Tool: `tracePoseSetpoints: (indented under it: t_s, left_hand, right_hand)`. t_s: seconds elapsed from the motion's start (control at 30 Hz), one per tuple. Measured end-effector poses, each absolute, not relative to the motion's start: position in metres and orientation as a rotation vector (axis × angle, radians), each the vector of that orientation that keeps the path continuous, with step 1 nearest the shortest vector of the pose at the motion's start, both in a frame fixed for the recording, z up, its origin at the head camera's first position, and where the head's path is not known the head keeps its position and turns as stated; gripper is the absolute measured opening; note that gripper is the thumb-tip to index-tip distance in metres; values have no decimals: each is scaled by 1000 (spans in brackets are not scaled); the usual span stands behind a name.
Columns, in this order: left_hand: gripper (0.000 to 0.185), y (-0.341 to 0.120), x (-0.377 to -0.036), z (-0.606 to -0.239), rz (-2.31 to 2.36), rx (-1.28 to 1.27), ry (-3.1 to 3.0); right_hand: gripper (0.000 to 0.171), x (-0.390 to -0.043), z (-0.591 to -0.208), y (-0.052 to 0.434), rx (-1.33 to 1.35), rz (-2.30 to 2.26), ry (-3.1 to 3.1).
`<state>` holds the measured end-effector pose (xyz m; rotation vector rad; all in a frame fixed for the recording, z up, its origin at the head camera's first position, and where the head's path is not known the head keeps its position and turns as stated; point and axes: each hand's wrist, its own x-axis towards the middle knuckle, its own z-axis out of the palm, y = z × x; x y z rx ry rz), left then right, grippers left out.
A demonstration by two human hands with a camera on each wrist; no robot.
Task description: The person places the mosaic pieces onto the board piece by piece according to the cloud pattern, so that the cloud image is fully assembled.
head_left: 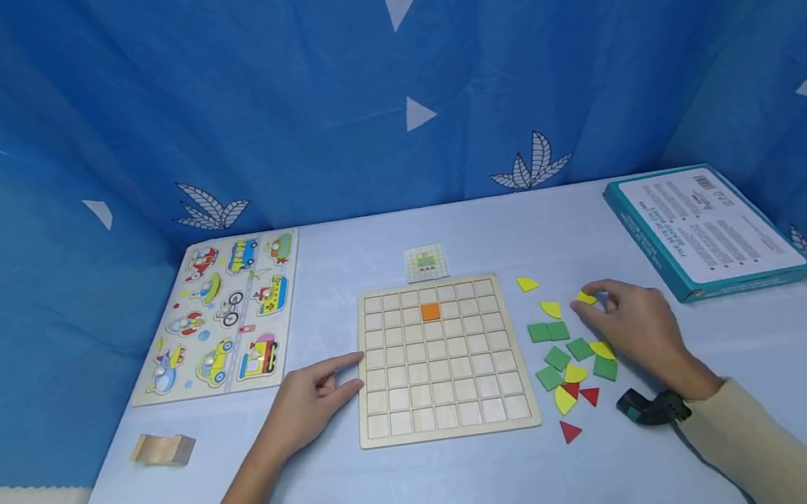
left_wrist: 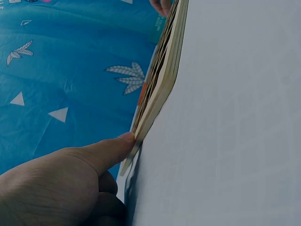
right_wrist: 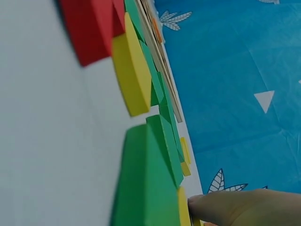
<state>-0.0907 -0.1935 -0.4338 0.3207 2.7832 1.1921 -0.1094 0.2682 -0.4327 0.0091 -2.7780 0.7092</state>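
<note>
A wooden grid board (head_left: 438,361) lies flat, with one orange square piece (head_left: 430,312) in a cell near its top. My left hand (head_left: 312,406) touches the board's left edge with thumb and index finger extended; the left wrist view shows a finger (left_wrist: 110,153) against the rim. To the right of the board, my right hand (head_left: 635,324) pinches a yellow quarter-circle piece (head_left: 586,297) between thumb and index finger. Below it are scattered green squares (head_left: 550,378), more yellow quarter-circles (head_left: 565,400) and red triangles (head_left: 571,431). The right wrist view mostly hides the pinch.
A small pattern card (head_left: 426,263) lies just behind the board. A vehicle picture puzzle (head_left: 222,316) is at the back left, with a wavy wooden block (head_left: 163,450) in front. At the back right lies a teal-edged box (head_left: 707,231). Blue curtain (head_left: 323,85) surrounds the table.
</note>
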Motion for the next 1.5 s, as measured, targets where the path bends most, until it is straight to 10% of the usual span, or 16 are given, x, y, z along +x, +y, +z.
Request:
tracePoseSetpoints:
  t_s: [0.7,1.5]
  left_hand:
    - [37,-193,-92,-435,1210,330,2777]
    - [38,-193,-90,-435,1198,337,2784]
  right_hand:
    - [37,-108,-419,253,74,825,-2814]
    - [30,-142,-394,166,727,789,-2907]
